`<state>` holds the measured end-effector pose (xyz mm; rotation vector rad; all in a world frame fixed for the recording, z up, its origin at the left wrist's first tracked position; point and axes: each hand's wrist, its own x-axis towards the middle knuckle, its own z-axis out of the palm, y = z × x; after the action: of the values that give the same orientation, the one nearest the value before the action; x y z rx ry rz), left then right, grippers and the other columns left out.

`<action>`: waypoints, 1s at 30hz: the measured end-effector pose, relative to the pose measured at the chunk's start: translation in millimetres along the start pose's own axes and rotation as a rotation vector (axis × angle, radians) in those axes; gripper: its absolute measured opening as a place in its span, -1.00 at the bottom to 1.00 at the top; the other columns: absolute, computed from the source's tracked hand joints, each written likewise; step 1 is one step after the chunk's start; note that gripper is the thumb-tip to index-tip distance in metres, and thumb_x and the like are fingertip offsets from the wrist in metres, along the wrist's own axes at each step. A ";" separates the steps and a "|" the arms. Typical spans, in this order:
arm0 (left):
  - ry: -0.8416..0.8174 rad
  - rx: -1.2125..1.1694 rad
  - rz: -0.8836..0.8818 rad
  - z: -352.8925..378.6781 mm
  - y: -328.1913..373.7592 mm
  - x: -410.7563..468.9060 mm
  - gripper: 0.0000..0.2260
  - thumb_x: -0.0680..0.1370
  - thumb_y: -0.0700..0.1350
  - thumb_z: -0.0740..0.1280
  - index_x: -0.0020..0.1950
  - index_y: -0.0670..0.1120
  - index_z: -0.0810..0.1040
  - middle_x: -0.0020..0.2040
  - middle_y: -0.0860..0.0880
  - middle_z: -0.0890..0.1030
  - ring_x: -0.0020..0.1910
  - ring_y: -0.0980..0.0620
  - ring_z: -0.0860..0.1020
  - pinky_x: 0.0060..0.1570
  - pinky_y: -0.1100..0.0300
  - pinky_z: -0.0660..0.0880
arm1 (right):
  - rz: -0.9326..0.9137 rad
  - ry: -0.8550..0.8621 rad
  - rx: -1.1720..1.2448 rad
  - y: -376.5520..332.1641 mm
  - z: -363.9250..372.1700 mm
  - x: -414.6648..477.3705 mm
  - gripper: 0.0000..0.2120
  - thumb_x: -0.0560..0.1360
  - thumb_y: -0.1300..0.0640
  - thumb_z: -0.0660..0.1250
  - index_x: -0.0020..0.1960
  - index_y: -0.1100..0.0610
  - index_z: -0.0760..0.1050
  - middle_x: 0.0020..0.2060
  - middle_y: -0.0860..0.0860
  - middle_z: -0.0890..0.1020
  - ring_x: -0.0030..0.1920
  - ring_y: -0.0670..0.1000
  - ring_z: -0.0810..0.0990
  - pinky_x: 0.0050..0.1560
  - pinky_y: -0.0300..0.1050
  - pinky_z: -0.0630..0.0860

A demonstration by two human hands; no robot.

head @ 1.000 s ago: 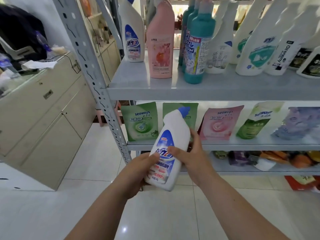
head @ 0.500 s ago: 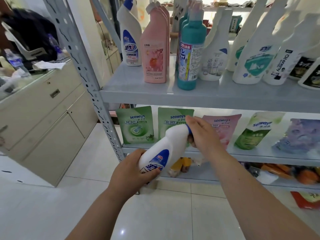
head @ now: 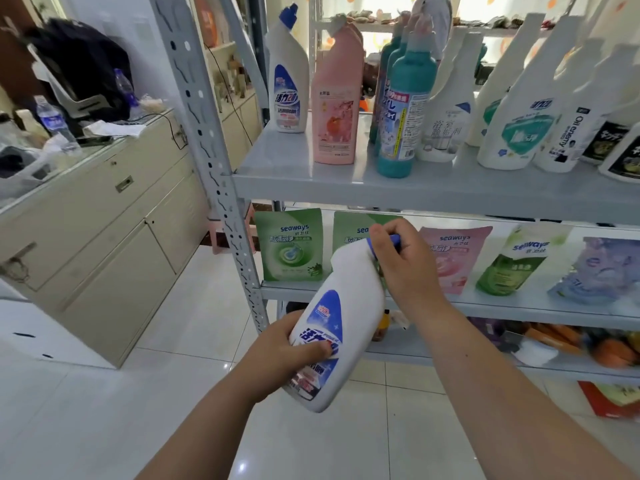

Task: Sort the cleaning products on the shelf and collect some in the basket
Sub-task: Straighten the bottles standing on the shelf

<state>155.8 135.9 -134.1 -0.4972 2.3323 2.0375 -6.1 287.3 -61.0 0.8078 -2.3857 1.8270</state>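
Held tilted just in front of the shelf (head: 415, 188), the white bottle (head: 341, 317) looks stiff, smooth and probably liquid-heavy, so the left hand (head: 277, 355) clamped round its wide lower body and the right hand's (head: 405, 268) fingers (head: 381, 233) curled on the blue cap (head: 394, 240) seem sound holds.

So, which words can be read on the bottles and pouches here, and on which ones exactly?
"seaways": leftmost green plastic pouch.
"seaways": pink plastic pouch.
"seaways": green-and-white plastic pouch.
"Oil energy": tall white plastic bottle.
Chinese print on the held white plastic bottle with blue cap: too blurred to read.
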 end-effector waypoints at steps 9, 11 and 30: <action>0.171 -0.148 0.086 -43.3 -9.6 -17.3 -0.67 0.35 0.40 0.37 0.06 0.36 0.55 0.07 0.09 0.72 0.04 0.03 0.71 0.07 -0.06 0.66 | 0.272 -0.319 0.244 -7.0 66.8 -58.9 -0.51 0.43 -0.28 0.41 0.25 -0.60 0.29 0.15 -0.16 0.65 0.06 -0.13 0.71 -0.09 -0.16 0.69; 0.133 -0.159 0.110 -57.5 -7.8 -20.2 -0.76 0.42 0.39 0.34 0.05 0.41 0.52 0.10 0.12 0.71 0.07 0.04 0.70 0.02 0.04 0.66 | 0.262 -0.307 0.238 -11.4 79.3 -63.0 -0.57 0.42 -0.33 0.40 0.14 -0.70 0.28 0.10 -0.16 0.69 0.04 -0.15 0.72 -0.13 -0.22 0.67; 0.204 -0.056 0.285 -134.4 156.2 128.3 -0.64 0.54 0.17 0.22 0.30 0.11 0.51 0.27 0.02 0.59 0.26 -0.01 0.56 0.26 -0.03 0.56 | -0.098 -0.016 0.050 -100.1 40.1 89.1 -0.44 0.45 -0.06 0.57 0.21 -0.48 0.33 0.07 -0.17 0.66 -0.02 -0.21 0.69 -0.19 -0.28 0.65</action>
<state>23.8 -7.3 10.7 -0.4119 2.6025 2.2761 -30.2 199.4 45.1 0.9297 -2.2741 1.8567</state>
